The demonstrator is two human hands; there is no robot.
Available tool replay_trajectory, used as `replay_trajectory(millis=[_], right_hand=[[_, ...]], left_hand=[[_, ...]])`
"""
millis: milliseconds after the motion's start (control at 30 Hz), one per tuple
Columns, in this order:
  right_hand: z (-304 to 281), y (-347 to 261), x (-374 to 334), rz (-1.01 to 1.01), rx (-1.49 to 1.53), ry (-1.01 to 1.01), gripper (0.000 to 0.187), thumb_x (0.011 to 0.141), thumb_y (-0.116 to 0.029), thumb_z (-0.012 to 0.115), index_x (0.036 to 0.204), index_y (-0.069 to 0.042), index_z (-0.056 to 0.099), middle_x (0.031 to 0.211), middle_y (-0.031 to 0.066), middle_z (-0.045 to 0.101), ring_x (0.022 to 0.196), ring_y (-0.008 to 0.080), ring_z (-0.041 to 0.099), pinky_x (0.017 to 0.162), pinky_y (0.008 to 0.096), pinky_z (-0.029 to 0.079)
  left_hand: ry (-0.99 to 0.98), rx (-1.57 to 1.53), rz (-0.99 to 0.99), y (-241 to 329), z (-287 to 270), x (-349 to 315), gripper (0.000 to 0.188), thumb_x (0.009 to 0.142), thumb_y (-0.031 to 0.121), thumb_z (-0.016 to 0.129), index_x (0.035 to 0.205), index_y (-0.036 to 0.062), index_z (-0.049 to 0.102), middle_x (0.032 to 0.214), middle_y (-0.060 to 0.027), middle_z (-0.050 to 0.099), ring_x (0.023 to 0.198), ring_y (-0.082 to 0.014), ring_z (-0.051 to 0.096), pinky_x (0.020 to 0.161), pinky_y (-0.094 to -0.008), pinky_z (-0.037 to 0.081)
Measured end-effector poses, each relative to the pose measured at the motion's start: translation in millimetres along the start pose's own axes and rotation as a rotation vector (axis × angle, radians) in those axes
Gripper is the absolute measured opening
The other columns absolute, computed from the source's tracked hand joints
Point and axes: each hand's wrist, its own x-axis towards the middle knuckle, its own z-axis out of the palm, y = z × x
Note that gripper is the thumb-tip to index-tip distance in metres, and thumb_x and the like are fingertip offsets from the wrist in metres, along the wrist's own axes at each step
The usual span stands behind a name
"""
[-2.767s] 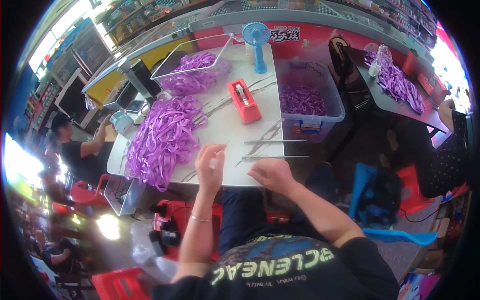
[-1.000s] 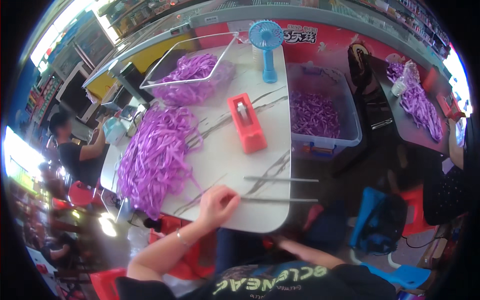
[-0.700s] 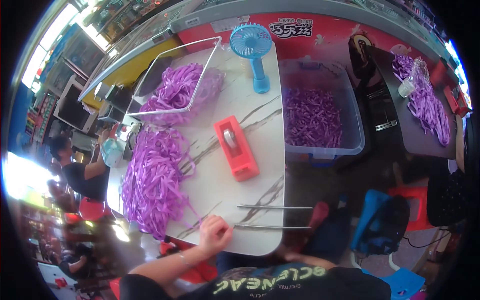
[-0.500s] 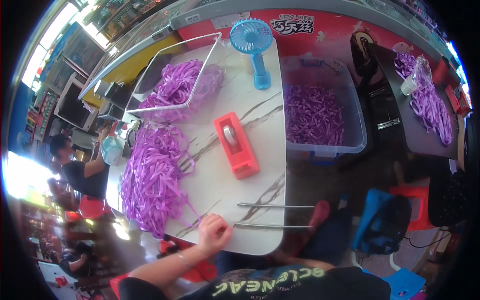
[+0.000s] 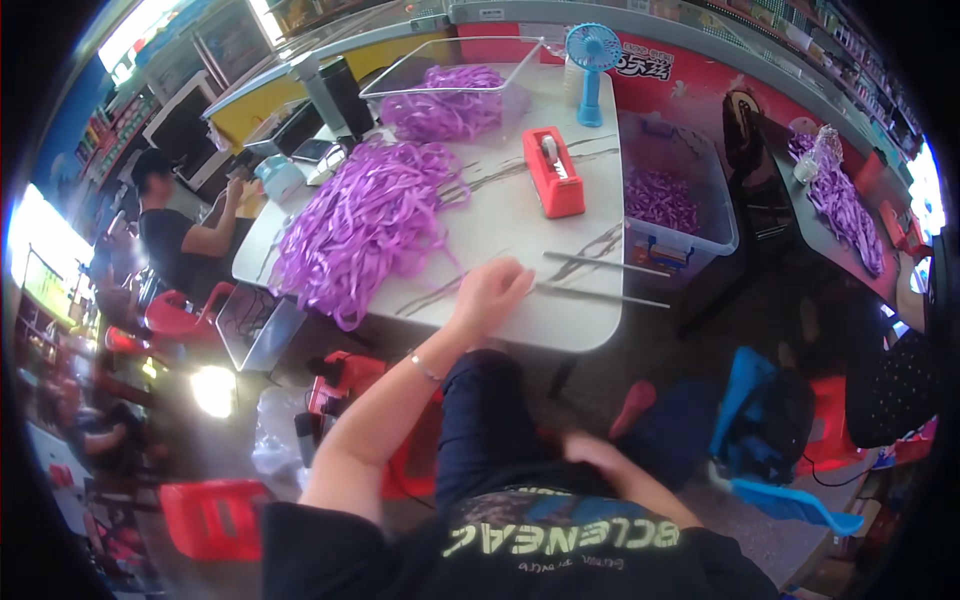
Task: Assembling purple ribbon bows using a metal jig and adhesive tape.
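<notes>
My left hand (image 5: pixel 492 293) rests at the near edge of the white marbled table (image 5: pixel 480 235), its fingers curled closed. Whether anything small is in them is hidden. Just right of its fingers, two thin metal rods (image 5: pixel 608 264) stick out past the table's right edge; the nearer one starts close to my fingertips. Low by my lap is my right hand (image 5: pixel 592 452), blurred, its fingers not clear. Left of my left hand lies a big loose heap of purple ribbon strips (image 5: pixel 370 220). Beyond the rods stands a red tape dispenser (image 5: pixel 553 172) with a roll in it.
A clear bin (image 5: pixel 512 75) of purple ribbon and a blue fan (image 5: pixel 592 75) stand at the back. Right of the table, a clear tub (image 5: pixel 715 235) holds purple pieces. Red stools (image 5: pixel 212 518) and a blue-black bag (image 5: pixel 765 420) are around me. Another person (image 5: pixel 180 225) sits at left.
The view has shifted, so the table sits higher and further right in the picture. My right forearm has come into view. My left hand stays closed beside the rods.
</notes>
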Motion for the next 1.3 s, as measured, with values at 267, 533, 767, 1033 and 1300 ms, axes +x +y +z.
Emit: replay_trajectory(millis=[267, 533, 767, 1033, 1300], right_hand=[[-75.0, -17.2, -163.5, 0.063, 0.625, 0.810, 0.018, 0.080, -0.015, 0.060, 0.092, -0.002, 0.061, 0.073, 0.0062, 0.062, 0.062, 0.0111, 0.059, 0.055, 0.0227, 0.047], [-70.2, -8.1, -186.3, 0.216, 0.935, 0.635, 0.016, 0.084, -0.018, 0.056, 0.086, -0.003, 0.059, 0.069, 0.0047, 0.060, 0.056, 0.0098, 0.056, 0.050, 0.0202, 0.042], [-80.6, 4.9, -170.2, 0.271, 0.917, 0.584, 0.015, 0.084, -0.018, 0.056, 0.087, -0.003, 0.059, 0.071, 0.0044, 0.060, 0.059, 0.0107, 0.057, 0.053, 0.0213, 0.044], [-89.3, 8.4, -171.4, 0.332, 0.959, 0.560, 0.016, 0.084, -0.019, 0.056, 0.088, -0.004, 0.059, 0.071, 0.0045, 0.060, 0.059, 0.0109, 0.056, 0.053, 0.0214, 0.044], [-109.7, -0.6, -166.3, 0.330, 0.913, 0.310, 0.019, 0.085, -0.020, 0.056, 0.095, -0.004, 0.058, 0.081, 0.0054, 0.061, 0.069, 0.0113, 0.057, 0.061, 0.0231, 0.047]], left_hand=[[0.051, -0.085, 0.187, 5.3, -42.6, 0.5, 0.012, 0.081, 0.014, 0.058, 0.081, 0.0013, 0.059, 0.067, -0.0044, 0.058, 0.058, -0.0104, 0.051, 0.056, -0.0238, 0.041], [0.071, 0.504, 0.344, 1.9, -131.4, 45.4, 0.011, 0.075, 0.014, 0.058, 0.080, 0.0048, 0.063, 0.076, -0.0091, 0.056, 0.074, -0.0249, 0.056, 0.067, -0.0345, 0.045], [-0.219, 0.843, 0.431, -24.2, -120.4, 87.2, 0.015, 0.071, 0.012, 0.058, 0.083, 0.0061, 0.063, 0.078, -0.0095, 0.055, 0.082, -0.0266, 0.055, 0.072, -0.0369, 0.044], [-0.500, 0.739, 0.325, -14.3, -136.5, 36.1, 0.013, 0.064, 0.016, 0.063, 0.073, 0.0076, 0.060, 0.073, -0.0082, 0.053, 0.076, -0.0261, 0.054, 0.068, -0.0372, 0.043], [-0.429, 0.571, 0.303, -1.8, -94.7, 2.0, 0.007, 0.076, 0.012, 0.056, 0.081, 0.0063, 0.055, 0.078, -0.0093, 0.052, 0.080, -0.0277, 0.053, 0.070, -0.0375, 0.043]])
